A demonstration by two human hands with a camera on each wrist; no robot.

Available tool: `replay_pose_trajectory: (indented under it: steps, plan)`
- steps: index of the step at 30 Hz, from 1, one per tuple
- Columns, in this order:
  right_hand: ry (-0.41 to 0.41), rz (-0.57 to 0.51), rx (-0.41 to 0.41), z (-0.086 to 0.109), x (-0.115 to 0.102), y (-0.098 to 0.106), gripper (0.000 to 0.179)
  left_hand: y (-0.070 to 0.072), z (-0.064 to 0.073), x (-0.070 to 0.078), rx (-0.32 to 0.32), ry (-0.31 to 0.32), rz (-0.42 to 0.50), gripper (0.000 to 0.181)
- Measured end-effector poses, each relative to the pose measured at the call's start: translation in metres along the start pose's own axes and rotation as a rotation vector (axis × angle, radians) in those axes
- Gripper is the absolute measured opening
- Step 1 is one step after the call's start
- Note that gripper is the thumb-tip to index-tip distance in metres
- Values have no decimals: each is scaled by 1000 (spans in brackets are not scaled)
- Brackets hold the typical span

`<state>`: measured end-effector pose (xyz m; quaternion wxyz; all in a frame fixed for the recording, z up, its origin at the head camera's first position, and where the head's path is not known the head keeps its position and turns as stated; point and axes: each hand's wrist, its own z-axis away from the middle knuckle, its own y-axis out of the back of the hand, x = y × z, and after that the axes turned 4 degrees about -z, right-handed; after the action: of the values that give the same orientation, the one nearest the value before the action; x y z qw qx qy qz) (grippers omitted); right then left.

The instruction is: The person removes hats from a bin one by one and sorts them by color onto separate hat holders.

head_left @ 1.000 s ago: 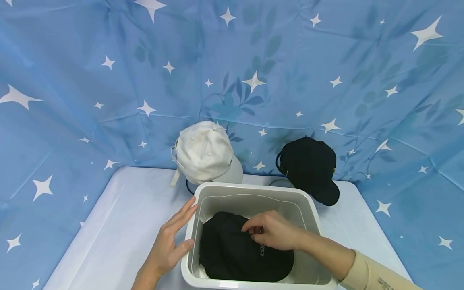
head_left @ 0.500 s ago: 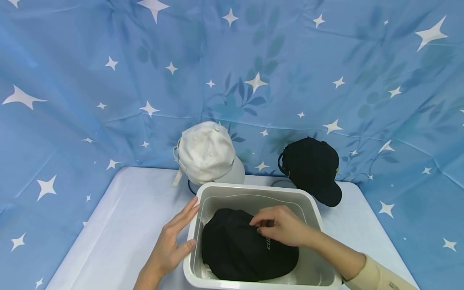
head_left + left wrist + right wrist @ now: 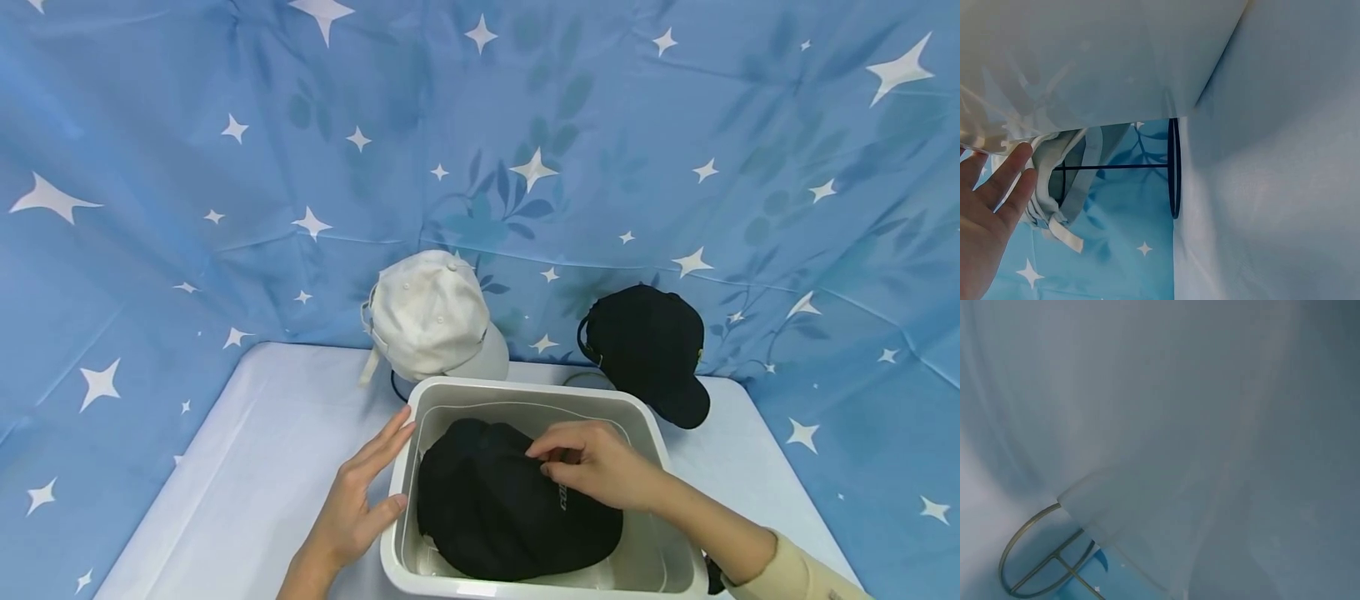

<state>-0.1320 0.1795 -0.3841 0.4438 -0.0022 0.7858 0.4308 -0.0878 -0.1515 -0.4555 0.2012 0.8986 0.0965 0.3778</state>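
Note:
A black cap (image 3: 495, 517) with pale lettering sits inside a light grey plastic bin (image 3: 517, 386). My right hand (image 3: 592, 467) reaches over the bin's right side and pinches the cap's fabric near the lettering; the curled fingers partly hide the spot. My left hand (image 3: 352, 492), fingers spread and fairly straight, rests against the bin's left rim. In the left wrist view, the left hand's fingers (image 3: 1013, 181) lie along the bin's outer wall (image 3: 1104, 69). The right wrist view does not show the hand, only a pale blurred surface and a gold wire base (image 3: 1022, 537).
Behind the bin, a white cap (image 3: 431, 317) sits on a dark wire stand (image 3: 1174, 169) at left. Another black cap (image 3: 645, 346) sits behind at right. A white-covered table (image 3: 247, 433) lies beneath, before a blue starry curtain (image 3: 480, 108). Something dark shows beneath the right forearm.
My right hand has shifted right and slightly away from me, and the pinched black cap has moved and risen a little with it. The left hand keeps its place on the rim.

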Motion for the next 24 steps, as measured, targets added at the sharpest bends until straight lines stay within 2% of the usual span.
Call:
replay_pose_trajectory:
  steps: [9,18,24]
  plan:
    - [53,-2,43,0,-13,10,31,0,0,0,3,4,-1,68]
    - [19,11,59,5,-17,20,32,0,1,-1,4,12,7,68]
    - [51,22,85,7,-19,28,33,0,1,-1,4,11,6,68]
